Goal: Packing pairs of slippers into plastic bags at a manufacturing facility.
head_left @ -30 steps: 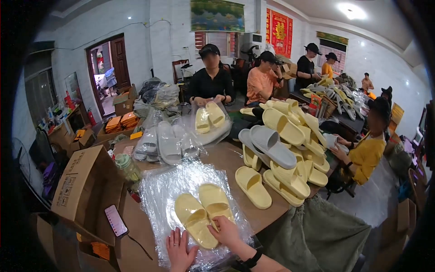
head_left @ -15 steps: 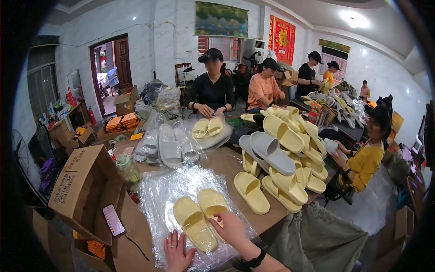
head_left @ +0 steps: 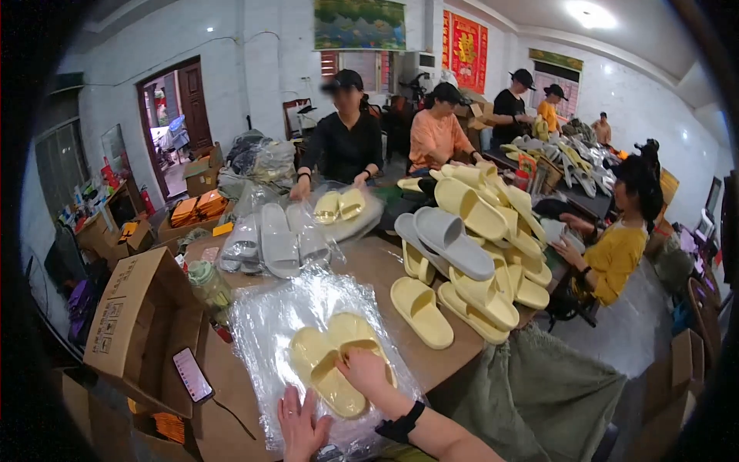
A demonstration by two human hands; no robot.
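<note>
A pair of pale yellow slide slippers lies side by side near the front of the table, on a stack of clear plastic bags. Shiny film seems to lie over the slippers; I cannot tell how far it covers them. My left hand rests with fingers spread on the plastic, just left of the slippers' near end. Over the inner edges of the pair, my right hand is closed with fingers curled down. What its fingertips grip is hidden.
A heap of yellow slippers with some grey slippers stands to the right. Bagged slippers lie behind. An open carton, a phone and a green bottle are left. Several people work around the tables.
My right hand has moved slightly left and its fingers have curled down between the slippers. Across the table, a person in black has spread both hands apart around bagged slippers. The view has shifted slightly.
</note>
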